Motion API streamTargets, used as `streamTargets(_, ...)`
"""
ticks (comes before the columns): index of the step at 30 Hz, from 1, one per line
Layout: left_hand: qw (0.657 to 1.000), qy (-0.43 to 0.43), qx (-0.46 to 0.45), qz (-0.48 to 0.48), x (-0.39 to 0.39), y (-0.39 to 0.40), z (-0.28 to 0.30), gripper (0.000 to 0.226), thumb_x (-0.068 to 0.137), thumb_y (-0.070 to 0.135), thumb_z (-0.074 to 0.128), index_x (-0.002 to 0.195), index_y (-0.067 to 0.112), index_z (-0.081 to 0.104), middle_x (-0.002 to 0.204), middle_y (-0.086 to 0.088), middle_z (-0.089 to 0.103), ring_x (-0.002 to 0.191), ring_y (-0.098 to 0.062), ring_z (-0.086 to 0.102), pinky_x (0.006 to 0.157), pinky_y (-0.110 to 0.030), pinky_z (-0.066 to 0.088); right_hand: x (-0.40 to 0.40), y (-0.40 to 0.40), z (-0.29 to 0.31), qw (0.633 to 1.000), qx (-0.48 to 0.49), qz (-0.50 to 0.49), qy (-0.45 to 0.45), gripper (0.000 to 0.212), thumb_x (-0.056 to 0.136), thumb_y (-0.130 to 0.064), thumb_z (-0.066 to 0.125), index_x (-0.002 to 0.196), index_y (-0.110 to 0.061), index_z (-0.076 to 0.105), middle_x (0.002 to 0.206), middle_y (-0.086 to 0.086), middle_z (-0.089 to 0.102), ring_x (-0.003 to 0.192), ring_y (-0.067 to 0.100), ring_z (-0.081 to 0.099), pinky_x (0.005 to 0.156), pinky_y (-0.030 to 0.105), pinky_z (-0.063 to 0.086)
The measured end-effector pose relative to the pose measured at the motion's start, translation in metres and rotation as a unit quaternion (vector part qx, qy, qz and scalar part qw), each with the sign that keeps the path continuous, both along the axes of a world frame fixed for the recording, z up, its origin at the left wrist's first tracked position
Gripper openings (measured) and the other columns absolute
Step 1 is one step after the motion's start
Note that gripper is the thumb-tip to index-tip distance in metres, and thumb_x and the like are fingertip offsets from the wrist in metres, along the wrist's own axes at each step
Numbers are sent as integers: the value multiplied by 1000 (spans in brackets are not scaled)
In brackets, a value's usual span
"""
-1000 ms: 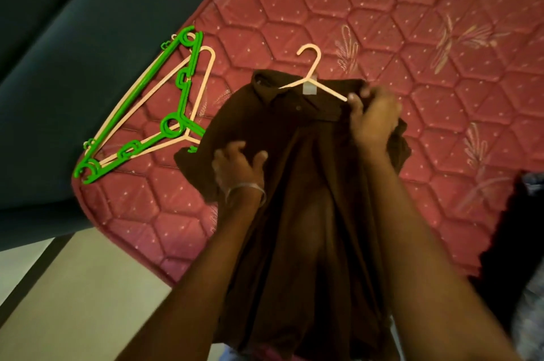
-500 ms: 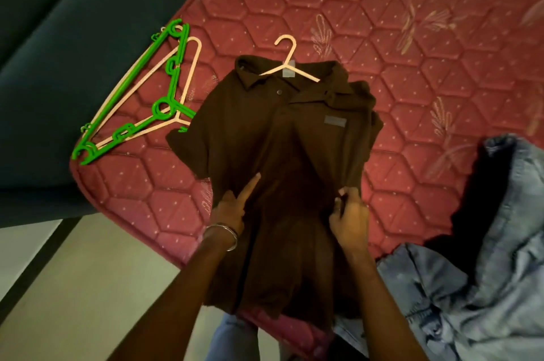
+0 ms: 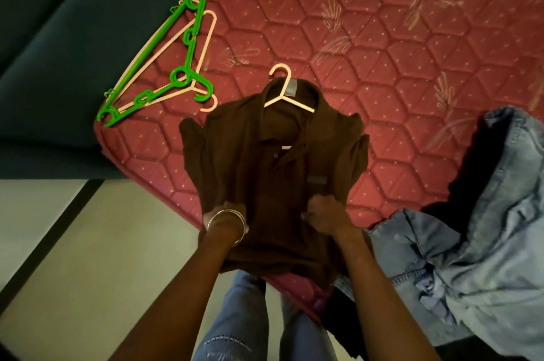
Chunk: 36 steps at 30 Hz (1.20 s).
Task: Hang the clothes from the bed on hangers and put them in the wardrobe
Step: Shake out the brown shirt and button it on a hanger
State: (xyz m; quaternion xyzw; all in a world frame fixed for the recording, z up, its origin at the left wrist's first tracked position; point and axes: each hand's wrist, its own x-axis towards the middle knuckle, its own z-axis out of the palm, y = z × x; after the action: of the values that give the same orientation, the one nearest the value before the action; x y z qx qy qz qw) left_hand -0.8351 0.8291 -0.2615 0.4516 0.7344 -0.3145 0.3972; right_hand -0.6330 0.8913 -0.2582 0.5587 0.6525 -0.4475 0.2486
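a brown polo shirt (image 3: 265, 172) lies face up near the middle of the frame, on the lower corner of a red quilted mattress (image 3: 382, 51), with its hem hanging over the mattress edge toward the bottom. a pale pink hanger (image 3: 287, 94) sits inside its collar, the hook sticking out above the neckline and the arms showing in the open neck.

the left hand (image 3: 226, 215), with thin silver bangles (image 3: 226, 221) on the wrist, has its grip closed on the shirt's lower left side, fingers curled into the cloth. the right hand (image 3: 323, 213) grips the shirt's lower right side the same way, fingers bunched in the fabric just below a small grey chest label.

in the upper left of the frame, well apart from the shirt, spare hangers lie stacked on the mattress corner: a green hanger (image 3: 179, 78) on top of pink hangers (image 3: 206, 46).

at the right of the frame a light blue denim garment (image 3: 471, 243) lies crumpled on the mattress, with something dark beneath it.

the lower left shows pale floor (image 3: 88, 257), and blue jeans on the person's legs (image 3: 235, 316) at the bottom centre.
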Motion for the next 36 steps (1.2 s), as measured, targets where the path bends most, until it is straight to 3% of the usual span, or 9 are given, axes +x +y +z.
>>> streamTargets(3, 963, -112, 200, 145, 7, 24, -7, 21, 92, 28, 56, 106, 16, 67, 103, -9, 68, 95, -28, 65, 80, -29, 47, -32, 9, -5, 944, 89, -280, 151, 7, 91, -10, 60, 88, -9, 66, 90, 9, 67, 76, 19, 64, 70, 27, 53)
streamTargets(5, 895, -169, 304, 281, 9, 44, -15, 18, 92, 21, 57, 103, 14, 69, 95, -8, 71, 82, -22, 67, 76, -20, 49, -53, 21, -12, 889, 69, -418, 176, 7, 92, -11, 60, 89, -8, 66, 86, 10, 68, 65, 14, 63, 60, 19, 54)
streamTargets(7, 860, -179, 350, 326, 10, 65, -22, 19, 91, 13, 58, 107, 14, 70, 95, -7, 72, 79, -16, 67, 79, -17, 50, -73, 33, -26, 851, 64, -495, 163, 15, 89, -21, 66, 81, -8, 67, 77, 12, 70, 66, 20, 67, 69, 29, 58)
streamTargets(11, 876, -162, 327, 316, 12, 90, -56, 19, 87, 15, 65, 104, 13, 71, 101, -7, 70, 92, -19, 66, 81, -22, 49, -98, 42, -59, 767, 89, -626, 106, 27, 79, -24, 78, 65, -10, 59, 71, 12, 67, 68, 27, 68, 65, 45, 59)
streamTargets(16, 906, -124, 336, 224, 16, 97, -74, 20, 84, 29, 66, 98, 14, 70, 101, -8, 65, 89, -25, 63, 79, -37, 53, -103, 34, -72, 712, 77, -686, 127, 16, 79, -13, 76, 88, -7, 64, 75, 0, 62, 71, 14, 61, 71, 34, 58)
streamTargets(20, 924, -137, 330, 134, 21, 96, -79, 22, 87, 30, 62, 106, 21, 67, 111, -8, 57, 96, -29, 60, 82, -41, 51, -96, 21, -70, 696, 108, -688, 175, 16, 84, -9, 72, 84, -18, 58, 71, -3, 60, 64, 7, 58, 65, 26, 55)
streamTargets(25, 922, -117, 303, 210, 30, 102, -73, 17, 90, 25, 59, 101, 19, 70, 109, -6, 62, 96, -26, 62, 81, -37, 53, -87, 18, -77, 724, 96, -650, 208, 14, 87, -9, 67, 93, 3, 64, 77, 8, 66, 65, 13, 63, 63, 29, 55)
streamTargets(31, 870, -230, 295, 320, 22, 101, -70, 11, 89, 17, 63, 94, 11, 70, 93, 1, 68, 76, -6, 57, 67, -14, 42, -82, 19, -82, 808, 165, -536, 182, 16, 88, -16, 68, 74, -9, 63, 68, 7, 64, 62, 21, 64, 59, 43, 56)
streamTargets(36, 852, -261, 299, 340, 14, 94, -71, 12, 89, 18, 63, 95, 11, 70, 96, -1, 69, 86, -11, 61, 78, -23, 48, -82, 23, -81, 868, 260, -389, 166, 16, 86, -13, 68, 74, -3, 65, 67, 10, 64, 59, 24, 64, 53, 46, 53)
